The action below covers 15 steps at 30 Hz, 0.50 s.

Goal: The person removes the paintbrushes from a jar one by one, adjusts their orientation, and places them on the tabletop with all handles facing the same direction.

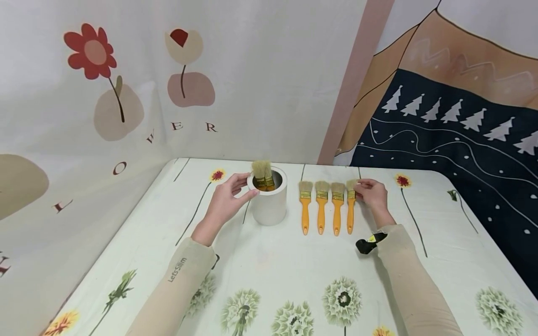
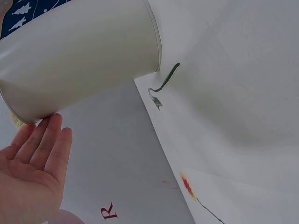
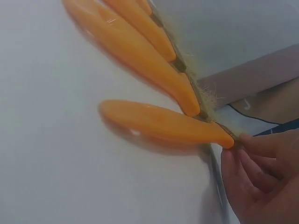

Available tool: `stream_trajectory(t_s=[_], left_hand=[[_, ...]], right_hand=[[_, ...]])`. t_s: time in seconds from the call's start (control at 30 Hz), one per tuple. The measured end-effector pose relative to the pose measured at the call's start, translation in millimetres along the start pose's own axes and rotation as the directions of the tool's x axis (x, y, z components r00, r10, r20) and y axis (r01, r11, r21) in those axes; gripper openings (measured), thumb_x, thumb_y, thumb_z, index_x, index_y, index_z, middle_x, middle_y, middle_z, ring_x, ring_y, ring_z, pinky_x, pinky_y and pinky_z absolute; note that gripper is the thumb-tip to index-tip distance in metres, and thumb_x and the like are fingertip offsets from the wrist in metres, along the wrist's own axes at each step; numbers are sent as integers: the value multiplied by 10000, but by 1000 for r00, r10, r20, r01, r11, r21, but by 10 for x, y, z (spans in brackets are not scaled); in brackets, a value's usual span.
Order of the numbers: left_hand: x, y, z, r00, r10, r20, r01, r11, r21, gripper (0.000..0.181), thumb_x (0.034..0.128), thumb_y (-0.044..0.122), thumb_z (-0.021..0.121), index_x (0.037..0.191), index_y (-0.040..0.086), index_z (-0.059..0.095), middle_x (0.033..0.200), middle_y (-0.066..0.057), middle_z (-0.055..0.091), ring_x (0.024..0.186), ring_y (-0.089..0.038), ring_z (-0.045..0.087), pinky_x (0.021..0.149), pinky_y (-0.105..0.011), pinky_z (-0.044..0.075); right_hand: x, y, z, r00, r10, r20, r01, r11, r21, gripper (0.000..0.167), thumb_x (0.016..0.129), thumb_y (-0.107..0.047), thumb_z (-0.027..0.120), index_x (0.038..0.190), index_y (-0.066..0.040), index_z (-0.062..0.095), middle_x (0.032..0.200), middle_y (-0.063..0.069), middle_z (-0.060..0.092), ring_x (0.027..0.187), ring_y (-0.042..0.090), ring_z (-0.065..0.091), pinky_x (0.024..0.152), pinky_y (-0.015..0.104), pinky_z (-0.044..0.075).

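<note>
A white cylindrical container (image 1: 269, 207) stands upright on the table, with paintbrushes (image 1: 262, 173) inside it, bristles up. My left hand (image 1: 224, 198) holds it near the rim, thumb at the front and fingers at the left; in the left wrist view, fingertips (image 2: 55, 122) touch its side. To the right, several paintbrushes with orange handles lie in a row, bristles pointing away from me. My right hand (image 1: 373, 193) pinches the rightmost paintbrush (image 1: 350, 212) around its bristle end. In the right wrist view its orange handle (image 3: 154, 122) extends left from the fingers.
The other brushes in the row (image 1: 305, 210) lie between the container and the right hand. A white cloth with printed flowers covers the table (image 1: 269, 266). Printed curtains (image 1: 269, 84) hang behind it. A black strap (image 1: 367, 244) shows at the right wrist.
</note>
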<state>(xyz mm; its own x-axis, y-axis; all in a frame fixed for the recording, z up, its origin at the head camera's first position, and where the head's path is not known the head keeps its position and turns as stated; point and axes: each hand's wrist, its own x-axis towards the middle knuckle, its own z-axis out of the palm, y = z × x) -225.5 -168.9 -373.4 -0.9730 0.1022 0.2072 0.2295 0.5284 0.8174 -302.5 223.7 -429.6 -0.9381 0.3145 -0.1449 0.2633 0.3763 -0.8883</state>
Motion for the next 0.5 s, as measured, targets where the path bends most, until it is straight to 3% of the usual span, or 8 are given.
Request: stream_trajectory(t_s=[0.5], left_hand=[[-2,9,0,1000,-3,0,3,1000,3,560,921,302,729,1393,66,542,1388,-155,617,1318,-278,578,1134,-419,473]], right_hand=[[56,95,-5,1000,15,22,-16,1000,5,416,971,-125,628,1368,-11,575,1324,242,631,638,-88,559,603,79,555]])
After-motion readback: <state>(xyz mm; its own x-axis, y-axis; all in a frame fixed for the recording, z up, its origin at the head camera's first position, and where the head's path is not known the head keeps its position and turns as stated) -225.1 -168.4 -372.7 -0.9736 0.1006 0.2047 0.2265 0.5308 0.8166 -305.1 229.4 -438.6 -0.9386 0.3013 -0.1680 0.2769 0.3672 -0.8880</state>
